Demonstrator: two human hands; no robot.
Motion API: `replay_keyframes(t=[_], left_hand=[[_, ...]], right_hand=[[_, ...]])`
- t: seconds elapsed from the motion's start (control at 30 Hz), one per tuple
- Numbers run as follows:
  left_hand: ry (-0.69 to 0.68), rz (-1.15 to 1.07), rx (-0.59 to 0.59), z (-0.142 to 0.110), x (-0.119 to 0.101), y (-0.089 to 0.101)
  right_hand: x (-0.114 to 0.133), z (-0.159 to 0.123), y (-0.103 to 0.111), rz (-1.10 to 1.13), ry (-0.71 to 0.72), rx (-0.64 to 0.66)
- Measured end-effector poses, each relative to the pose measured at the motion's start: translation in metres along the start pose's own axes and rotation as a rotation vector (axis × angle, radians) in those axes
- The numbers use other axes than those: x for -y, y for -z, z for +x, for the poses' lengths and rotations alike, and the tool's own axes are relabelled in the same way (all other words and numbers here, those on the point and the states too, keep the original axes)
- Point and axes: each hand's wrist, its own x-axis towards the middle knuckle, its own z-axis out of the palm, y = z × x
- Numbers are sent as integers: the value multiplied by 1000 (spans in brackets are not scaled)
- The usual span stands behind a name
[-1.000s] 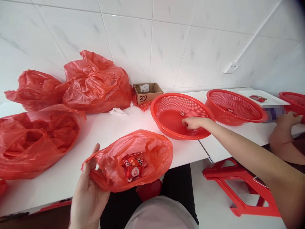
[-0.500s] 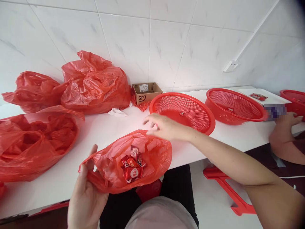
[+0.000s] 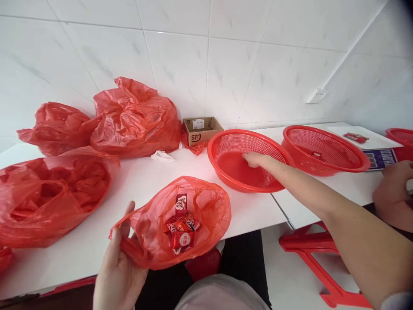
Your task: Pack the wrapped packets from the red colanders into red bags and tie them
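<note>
A white table (image 3: 145, 172) stretches along a tiled wall, bearing red plastic bags and red baskets. Two full bags lean at the wall, a bulky bag (image 3: 138, 122) and a smaller bag (image 3: 60, 127); a stuffed bag (image 3: 32, 237) gapes at the left. A fourth, the held bag (image 3: 211, 204), lies open at the table's front edge, thin, crinkled and translucent, its mouth spread wide toward the worker. Three baskets are in view: the near basket (image 3: 227, 168), with perforated sides, a second basket (image 3: 329, 142) beside it, and a third basket (image 3: 398, 137) cut off by the frame. One red stool (image 3: 306, 243) stands at right. A single small cardboard box (image 3: 202, 130) sits between the bulky bag and the near basket, and a scale (image 3: 382, 140) stands beyond the second basket.

The worker's left hand (image 3: 121, 262) grips the held bag's rim between thumb and fingers, as it did half a second ago. The right hand (image 3: 253, 159), over the held bag then, now reaches into the near basket, covering the spot where a packet lay; whether its bunched fingers hold anything cannot be told. A co-worker's hand (image 3: 395, 183) rests by the scale.

Inside the held bag are at least four glossy packets (image 3: 183, 239), red and orange; the dark red one (image 3: 181, 204), blurred earlier, now shows its cream lettering clearly.
</note>
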Motion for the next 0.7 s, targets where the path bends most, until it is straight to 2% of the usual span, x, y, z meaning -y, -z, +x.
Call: replay_keyframes(t=[0.1,0.2,0.3,0.33,0.4,0.47,0.53,0.63,0.7], left_hand=[[2,12,0,1,0,0],[27,4,-3,1,-1,0],[21,7,13,3,-3,0],[11,11,20,4,-4,0],[-10,20,34,5,-4,-1],[-29,41,53,4,-3,-2],[-57,76,67,2,-2,-3],[-99,190,48,-1,-4,5],[-167,351,36,-1,-9,17]], right_hand=[[10,-5,10,83,94,52],[31,-29,25,228,271,17],[66,-73,25,579,616,-73],[81,-90,20,723,760,-75],[112,-119,1,805,927,-26],[139,-138,-23,648,979,-29],[157,-145,-49,365,891,-76],[163,-141,-77,-20,726,-33],[156,-137,-87,-124,693,19]])
